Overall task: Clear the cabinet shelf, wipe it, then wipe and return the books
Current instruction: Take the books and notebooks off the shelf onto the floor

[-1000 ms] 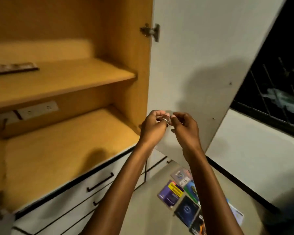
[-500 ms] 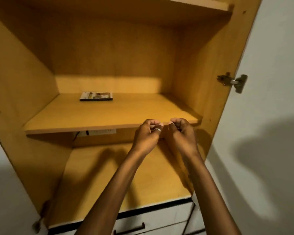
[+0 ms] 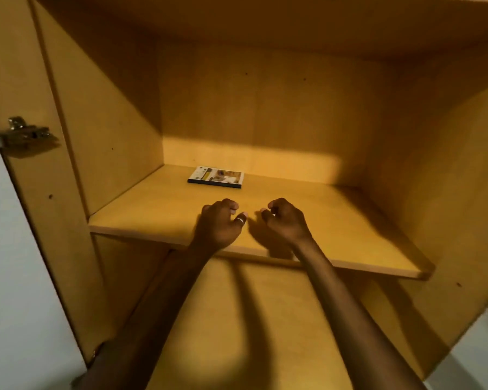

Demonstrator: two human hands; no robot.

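Note:
A thin book (image 3: pixel 214 177) with a pale printed cover lies flat near the back of the wooden cabinet shelf (image 3: pixel 350 229), left of centre. Both my hands hover above the front half of that shelf, a short way in front of the book and apart from it. My left hand (image 3: pixel 219 223), with a ring on the thumb, has its fingers curled in and holds nothing. My right hand (image 3: pixel 283 220) is beside it, a small gap between them, fingers also curled and holding nothing.
The cabinet is open, with wooden side walls close on both sides and a board overhead. A lower shelf (image 3: pixel 265 327) lies under my forearms. A metal hinge (image 3: pixel 26 136) sits on the left wall next to the white door (image 3: pixel 3 263).
My view swung from the right door and floor to the cabinet's inside. My hands, fingertips together before, rose over the middle shelf and drew slightly apart.

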